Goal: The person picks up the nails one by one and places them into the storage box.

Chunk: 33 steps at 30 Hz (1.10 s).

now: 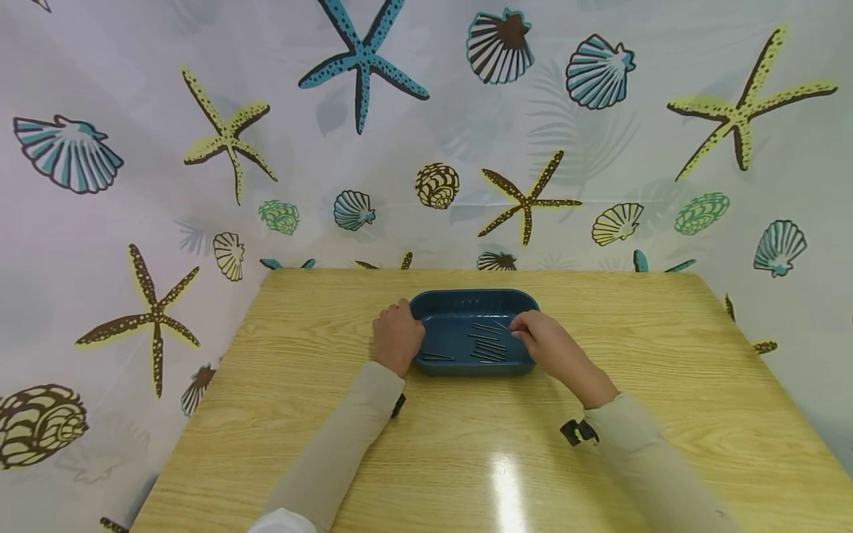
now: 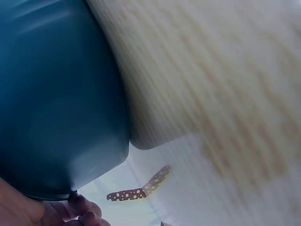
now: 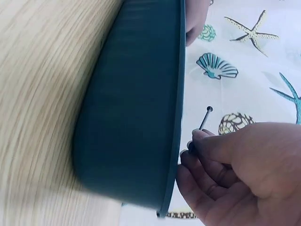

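Note:
A dark blue oval-cornered tray point(image 1: 474, 369) stands on the table in the head view, with several thin metal nails point(image 1: 489, 349) lying in it, mostly right of the middle. A pair of nails point(image 1: 437, 357) lies apart near its front left corner. My left hand point(image 1: 398, 337) grips the tray's left rim, fingers outside and thumb over the edge. Between thumb and fingertips, my right hand point(image 1: 552, 346) pinches one nail point(image 3: 205, 117) above the tray's right end. That nail's flat head points up and away from the fingers in the right wrist view.
The light wood-grain table point(image 1: 320, 311) extends around the tray on all sides. A white curtain point(image 1: 400, 148) printed with starfish and shells hangs behind the table's far edge and along both sides. Black straps point(image 1: 578, 431) sit at the wrists.

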Each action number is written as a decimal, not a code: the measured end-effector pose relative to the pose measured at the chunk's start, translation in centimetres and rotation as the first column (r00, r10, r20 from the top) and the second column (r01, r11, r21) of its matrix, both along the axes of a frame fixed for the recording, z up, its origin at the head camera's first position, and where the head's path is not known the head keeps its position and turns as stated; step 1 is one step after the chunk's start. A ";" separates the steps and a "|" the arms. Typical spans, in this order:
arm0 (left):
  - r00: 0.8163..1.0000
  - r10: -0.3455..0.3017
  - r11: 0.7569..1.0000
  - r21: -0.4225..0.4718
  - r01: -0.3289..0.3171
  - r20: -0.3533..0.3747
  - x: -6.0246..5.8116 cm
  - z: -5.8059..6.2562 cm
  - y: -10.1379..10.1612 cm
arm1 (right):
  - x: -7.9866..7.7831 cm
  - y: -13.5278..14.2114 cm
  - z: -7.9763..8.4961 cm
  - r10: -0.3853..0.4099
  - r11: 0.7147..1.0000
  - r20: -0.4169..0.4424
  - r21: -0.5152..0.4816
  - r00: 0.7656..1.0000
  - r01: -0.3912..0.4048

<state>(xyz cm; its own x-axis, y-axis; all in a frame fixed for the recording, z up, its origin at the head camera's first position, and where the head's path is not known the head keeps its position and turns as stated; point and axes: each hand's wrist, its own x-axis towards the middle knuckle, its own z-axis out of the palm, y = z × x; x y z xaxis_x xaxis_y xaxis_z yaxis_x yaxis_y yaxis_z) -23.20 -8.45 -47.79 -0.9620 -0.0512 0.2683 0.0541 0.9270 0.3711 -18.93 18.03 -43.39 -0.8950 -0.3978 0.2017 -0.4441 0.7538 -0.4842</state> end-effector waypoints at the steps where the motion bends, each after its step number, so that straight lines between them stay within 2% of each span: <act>1: 1.000 0.000 1.000 0.000 0.000 0.001 0.0 0.0 0.0 | -0.2 -0.5 -0.1 0.011 1.000 0.001 0.010 1.000 -0.011; 10: 1.000 -0.001 1.000 -0.009 0.001 0.004 0.1 0.2 -0.1 | -1.6 -4.7 -0.4 0.068 0.994 0.104 0.076 0.992 -0.076; 19: 1.000 0.004 0.999 -0.048 -0.004 -0.017 0.0 -0.1 -0.1 | -2.9 -7.3 -1.3 0.133 0.978 0.186 0.135 0.974 -0.159; 25: 1.000 0.012 0.998 -0.066 -0.011 0.012 -0.3 -0.2 0.1 | -3.8 -8.3 -1.9 0.174 0.960 0.213 0.179 0.961 -0.213; 29: 0.999 0.018 0.997 -0.071 -0.015 0.045 -0.4 -0.1 0.1 | -4.4 -9.1 -2.4 0.172 0.947 0.234 0.229 0.957 -0.226; 33: 0.999 0.021 0.997 -0.070 -0.018 0.044 -0.4 -0.1 0.0 | -4.8 -9.9 -2.7 0.183 0.936 0.229 0.255 0.956 -0.240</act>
<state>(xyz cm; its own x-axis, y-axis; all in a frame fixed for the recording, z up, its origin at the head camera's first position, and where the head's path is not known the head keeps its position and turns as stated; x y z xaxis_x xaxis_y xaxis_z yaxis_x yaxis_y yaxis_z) -23.60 -8.48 -47.86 -0.9721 -0.0531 0.2284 0.0203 0.9513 0.3077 -23.74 8.16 -46.07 -0.7939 -0.5967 -0.1169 -0.5248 0.7695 -0.3640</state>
